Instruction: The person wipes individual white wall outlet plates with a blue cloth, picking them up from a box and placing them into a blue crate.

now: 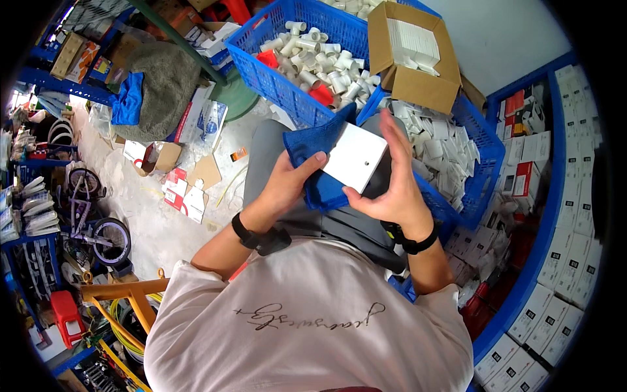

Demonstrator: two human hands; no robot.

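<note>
A white square plate [354,157] with a small dark spot near one edge lies on a blue cloth [317,140] above my lap. My left hand [292,179] is closed on the cloth and plate, its thumb on the plate's left edge; the other fingers are hidden underneath. On the plate's right side is my right hand [397,189], fingers stretched out and thumb spread away from them. That thumb tip is by the plate's lower edge, while the fingers rise beside its right corner.
A blue crate [261,81] of white pipe fittings stands ahead. Right of it, a cardboard box [418,88] of white plates sits over another blue crate [491,171] with white pieces. Stacked white boxes [568,215] line the right; a small bicycle [88,219] stands left.
</note>
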